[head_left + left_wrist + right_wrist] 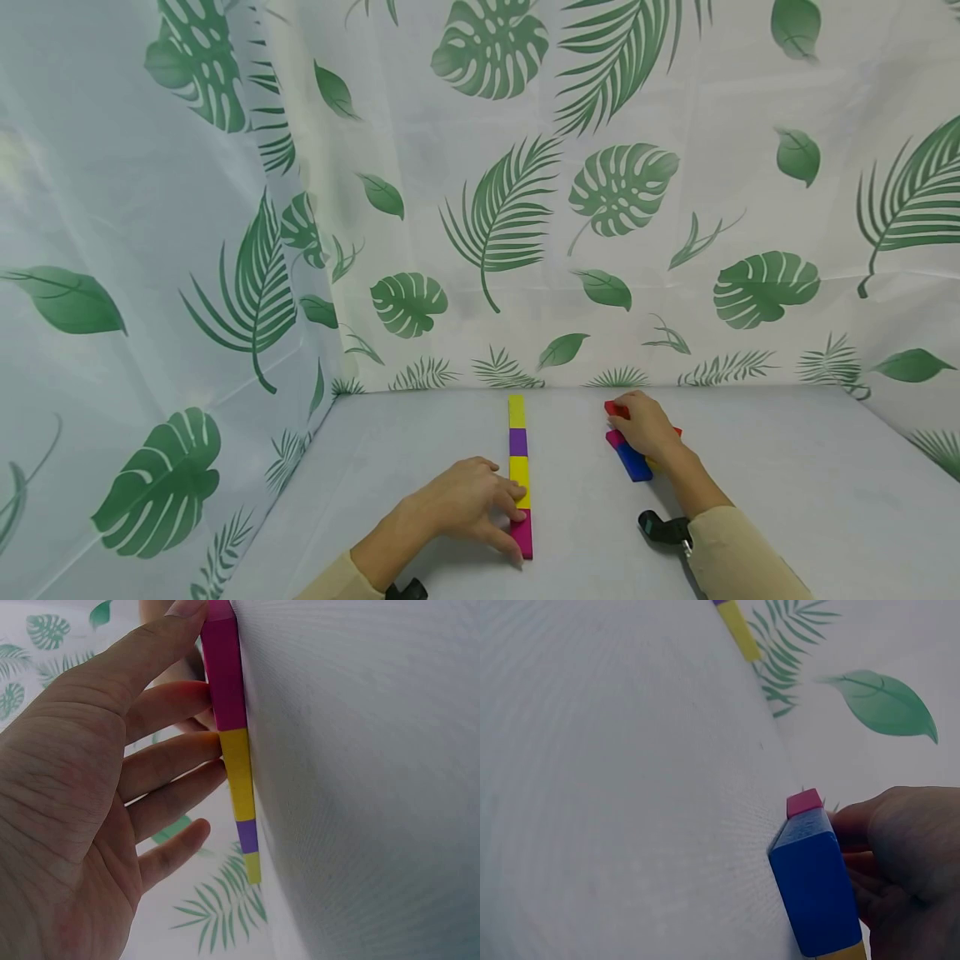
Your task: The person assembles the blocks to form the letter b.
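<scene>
A straight row of blocks runs away from me: a magenta block (523, 542) nearest, then a yellow block (519, 468), a purple block (518, 442) and a lighter yellow block (517, 412). My left hand (461, 500) rests against the row's left side, fingers extended to the magenta and yellow blocks, thumb by the magenta one's near end. To the right, my right hand (645, 429) pinches a red block (611, 407) between thumb and fingers. Beneath and beside that hand lie a blue block (815, 892), a pink block (804, 802) and a yellow block (844, 952), partly hidden.
Another red piece (678, 432) peeks out right of the right hand. Black wrist camera mounts (663, 528) sit below both wrists. The white tabletop (570, 517) ends at a leaf-patterned curtain (510, 317) behind and at the left.
</scene>
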The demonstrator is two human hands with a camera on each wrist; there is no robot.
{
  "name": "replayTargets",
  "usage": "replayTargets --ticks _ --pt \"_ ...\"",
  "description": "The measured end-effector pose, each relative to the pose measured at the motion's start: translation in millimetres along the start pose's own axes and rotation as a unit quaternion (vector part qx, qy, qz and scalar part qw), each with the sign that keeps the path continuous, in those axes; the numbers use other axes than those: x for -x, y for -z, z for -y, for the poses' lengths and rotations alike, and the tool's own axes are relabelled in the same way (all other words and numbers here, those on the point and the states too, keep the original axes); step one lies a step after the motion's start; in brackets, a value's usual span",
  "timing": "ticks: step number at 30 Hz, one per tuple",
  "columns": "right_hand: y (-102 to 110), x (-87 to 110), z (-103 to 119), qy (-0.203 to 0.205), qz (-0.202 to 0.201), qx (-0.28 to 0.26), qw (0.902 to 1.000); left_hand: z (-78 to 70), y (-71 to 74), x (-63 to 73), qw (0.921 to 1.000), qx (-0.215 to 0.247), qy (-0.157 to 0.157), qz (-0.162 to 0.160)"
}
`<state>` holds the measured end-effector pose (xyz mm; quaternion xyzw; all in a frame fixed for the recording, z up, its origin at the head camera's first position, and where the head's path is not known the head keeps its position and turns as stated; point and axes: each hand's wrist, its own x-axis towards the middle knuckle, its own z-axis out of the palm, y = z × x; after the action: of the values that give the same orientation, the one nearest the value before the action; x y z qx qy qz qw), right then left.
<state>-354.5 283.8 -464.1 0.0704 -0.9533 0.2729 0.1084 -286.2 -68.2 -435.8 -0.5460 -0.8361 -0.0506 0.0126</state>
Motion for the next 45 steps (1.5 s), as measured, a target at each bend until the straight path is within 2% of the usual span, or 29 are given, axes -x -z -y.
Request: replayTargets --ticks 25,32,45 --pt "-7.6 -5.2 5.0 -0.007 0.03 0.0 0.9995 1.2 0.5 -0.9 0.9999 0.003 0.008 0.006" --pt "-11.9 -6.7 11.6 0.028 0.024 0.009 0.9993 1.1 0.9 -0.9 0.9999 0.005 0.009 0.006" --pt "-15.8 -6.0 20.1 0.053 0.029 0.017 0.998 1.4 1.7 -1.3 0.9993 0.02 0.023 0.022"
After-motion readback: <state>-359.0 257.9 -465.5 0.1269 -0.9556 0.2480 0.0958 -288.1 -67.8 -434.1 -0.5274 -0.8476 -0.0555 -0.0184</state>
